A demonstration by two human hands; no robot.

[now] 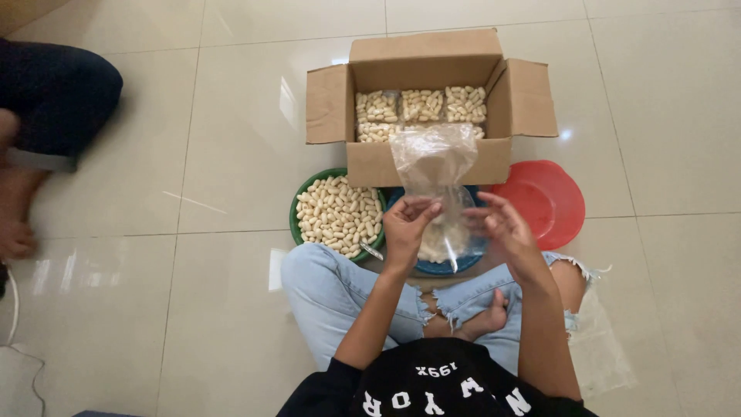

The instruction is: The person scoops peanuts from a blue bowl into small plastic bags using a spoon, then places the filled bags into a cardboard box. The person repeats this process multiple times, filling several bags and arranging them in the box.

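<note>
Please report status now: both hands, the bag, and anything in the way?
Left hand and right hand both gripping clear plastic bag, upright. Green bowl of pale pieces at left. Cardboard box directly behind bag.

Glossy cream floor tiles (light glare)

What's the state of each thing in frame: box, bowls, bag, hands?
Cardboard box: open, flaps up, filled packs inside.
Green bowl: upright, full of pale pieces.
Blue bowl: upright, mostly hidden by the bag.
Red bowl: contents not visible from here.
Clear plastic bag: held up, a few pieces at the bottom.
Left hand: pinching the bag.
Right hand: at the bag's edge, fingers spread.
</note>
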